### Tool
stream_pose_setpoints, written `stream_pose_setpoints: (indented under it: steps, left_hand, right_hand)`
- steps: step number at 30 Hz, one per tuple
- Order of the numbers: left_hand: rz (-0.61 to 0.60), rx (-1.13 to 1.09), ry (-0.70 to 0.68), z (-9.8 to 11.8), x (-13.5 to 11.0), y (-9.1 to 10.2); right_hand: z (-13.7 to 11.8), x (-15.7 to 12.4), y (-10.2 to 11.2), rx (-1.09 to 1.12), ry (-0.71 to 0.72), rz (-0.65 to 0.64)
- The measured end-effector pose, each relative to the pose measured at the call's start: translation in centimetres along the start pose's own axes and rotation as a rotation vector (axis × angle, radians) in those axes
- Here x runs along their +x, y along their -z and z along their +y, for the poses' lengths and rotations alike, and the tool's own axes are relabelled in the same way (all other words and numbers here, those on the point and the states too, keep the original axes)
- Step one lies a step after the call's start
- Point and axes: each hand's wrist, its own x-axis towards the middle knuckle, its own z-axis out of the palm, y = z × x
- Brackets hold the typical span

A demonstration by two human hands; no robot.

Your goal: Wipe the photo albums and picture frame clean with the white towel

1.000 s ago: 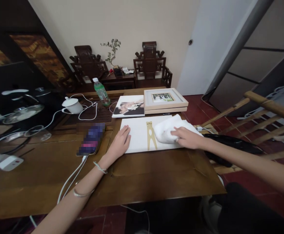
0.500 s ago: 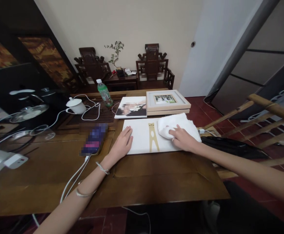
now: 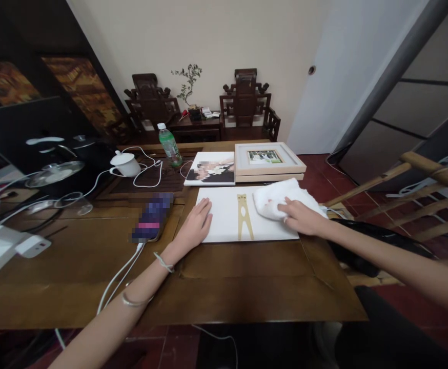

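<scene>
A white rectangular photo panel [image 3: 222, 220] lies on the wooden table in front of me, with a tan A-shaped stand piece [image 3: 242, 205] flat on its middle. My left hand [image 3: 196, 224] rests on the panel's left edge, fingers stretched out and lying flat. At the panel's right side, my right hand [image 3: 303, 218] is closed on a bunched white cloth [image 3: 272, 200] and presses it against the surface. The cloth covers the panel's upper right corner and hangs past its right edge. Some fingers of my right hand are hidden in the cloth folds.
Behind the panel lie a photo print [image 3: 212, 174] and stacked picture frames [image 3: 239, 177]. A phone [image 3: 153, 218] with a charging cable is at left, near a lidded white cup [image 3: 126, 165] and a green-labelled bottle [image 3: 169, 145]. A wooden chair [image 3: 435, 171] stands at right.
My right hand has slid the cloth a little to the right across the panel, toward its right edge. My left hand stays on the left edge. The view has shifted slightly.
</scene>
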Motion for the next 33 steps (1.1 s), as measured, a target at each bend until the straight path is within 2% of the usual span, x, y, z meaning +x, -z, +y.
stream_pose_setpoints:
  steps: [4, 7, 13, 17, 20, 24, 29, 33]
  left_hand:
    - [-0.011, 0.009, -0.006, -0.1, 0.0, 0.1]
    - [-0.011, 0.006, -0.010, -0.1, 0.0, 0.0]
    - [0.013, -0.017, -0.008, -0.1, 0.0, -0.1]
    - [0.017, -0.017, -0.005, 0.0, 0.0, -0.1]
    - [0.012, -0.008, -0.014, 0.0, 0.0, -0.1]
    - [0.001, 0.015, -0.020, 0.0, 0.1, 0.0]
    - [-0.020, 0.034, -0.015, 0.0, 0.2, 0.0]
    - [-0.024, 0.031, -0.014, 0.1, 0.2, 0.2]
  right_hand:
    - [2.2, 2.4, -0.4, -0.052, -0.061, 0.044]
    - [1.8, 2.6, -1.2, -0.044, -0.045, 0.063]
    - [-2.6, -1.4, -2.6, 0.060, -0.056, 0.086]
    - [-6.3, -4.2, -2.1, 0.148, 0.011, 0.032]
    - [-7.7, -4.9, -1.6, 0.196, 0.071, -0.007]
    - [-6.3, -3.6, -1.6, 0.189, 0.100, 0.017]
    - [-2.5, 0.3, -2.1, 0.109, 0.091, 0.073]
    - [-0.5, 3.4, -2.1, 0.040, 0.049, 0.105]
